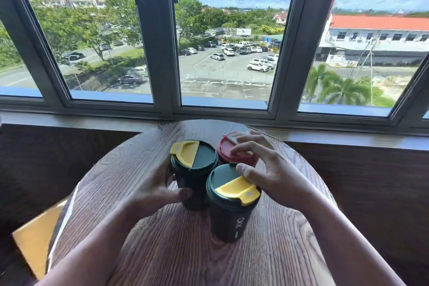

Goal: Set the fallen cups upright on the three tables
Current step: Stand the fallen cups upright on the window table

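Note:
Three lidded cups stand upright close together on a round wooden table (162, 251). The far-left dark green cup (193, 158) has a green lid with a yellow flap, and my left hand (157, 190) wraps its side, thumb in front. The near dark green cup (228, 204) also has a yellow flap. Behind them stands a red cup (226, 147) with a red lid. My right hand (267, 169) hovers over the red lid with fingers spread, fingertips touching it, thumb at the near cup's rim.
The table stands against a dark wooden wall panel under a wide window sill (348, 137). A yellow wooden seat (34, 241) sits low at the left of the table. Outside the window are a car park and trees.

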`<state>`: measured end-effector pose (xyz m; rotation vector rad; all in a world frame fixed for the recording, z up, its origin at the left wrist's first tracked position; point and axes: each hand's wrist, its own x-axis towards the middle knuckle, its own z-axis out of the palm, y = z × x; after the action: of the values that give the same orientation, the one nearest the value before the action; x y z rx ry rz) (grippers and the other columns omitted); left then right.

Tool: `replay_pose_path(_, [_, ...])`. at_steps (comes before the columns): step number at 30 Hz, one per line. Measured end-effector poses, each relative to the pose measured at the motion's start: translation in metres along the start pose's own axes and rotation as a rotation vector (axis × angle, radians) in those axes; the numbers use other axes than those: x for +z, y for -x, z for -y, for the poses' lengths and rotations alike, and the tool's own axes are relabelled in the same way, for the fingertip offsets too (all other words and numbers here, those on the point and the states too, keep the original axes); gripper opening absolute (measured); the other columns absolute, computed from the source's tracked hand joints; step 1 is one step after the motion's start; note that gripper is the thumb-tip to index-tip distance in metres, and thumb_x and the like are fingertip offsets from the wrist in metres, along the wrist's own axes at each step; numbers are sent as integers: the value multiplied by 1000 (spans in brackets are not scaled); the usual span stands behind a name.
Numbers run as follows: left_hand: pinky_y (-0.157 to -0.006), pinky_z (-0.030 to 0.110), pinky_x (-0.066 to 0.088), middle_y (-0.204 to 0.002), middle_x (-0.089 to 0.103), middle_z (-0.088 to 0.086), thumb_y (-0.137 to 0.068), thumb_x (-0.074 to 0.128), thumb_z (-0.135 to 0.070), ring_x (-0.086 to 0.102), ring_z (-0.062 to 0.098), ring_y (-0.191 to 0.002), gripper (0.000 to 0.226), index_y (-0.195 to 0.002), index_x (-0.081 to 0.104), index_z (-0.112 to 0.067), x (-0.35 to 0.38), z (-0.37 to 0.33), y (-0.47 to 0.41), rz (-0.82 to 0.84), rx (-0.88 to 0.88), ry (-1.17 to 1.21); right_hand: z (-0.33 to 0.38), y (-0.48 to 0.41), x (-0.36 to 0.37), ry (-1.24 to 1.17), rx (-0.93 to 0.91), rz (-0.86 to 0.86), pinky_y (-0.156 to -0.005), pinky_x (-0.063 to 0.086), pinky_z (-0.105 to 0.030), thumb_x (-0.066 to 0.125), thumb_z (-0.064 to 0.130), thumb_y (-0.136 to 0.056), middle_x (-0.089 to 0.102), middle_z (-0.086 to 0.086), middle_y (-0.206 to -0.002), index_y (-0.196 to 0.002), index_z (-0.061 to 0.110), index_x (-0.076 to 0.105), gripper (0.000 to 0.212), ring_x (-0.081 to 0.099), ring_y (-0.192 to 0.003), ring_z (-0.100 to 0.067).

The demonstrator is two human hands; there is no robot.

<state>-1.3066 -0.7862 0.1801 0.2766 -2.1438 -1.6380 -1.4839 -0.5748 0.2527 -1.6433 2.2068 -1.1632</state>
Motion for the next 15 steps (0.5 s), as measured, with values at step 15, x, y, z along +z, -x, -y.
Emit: replay_pose_path(15, [-112,39,41,-144,58,5,-63,90,-49,50,23,-138,102,-144,42,-11,1,-14,7,29,-1,-20,4,2,-1,-50,-23,-33,-117,24,-30,55,55,-79,51,18,-136,-110,32,66,41,28,-143,0])
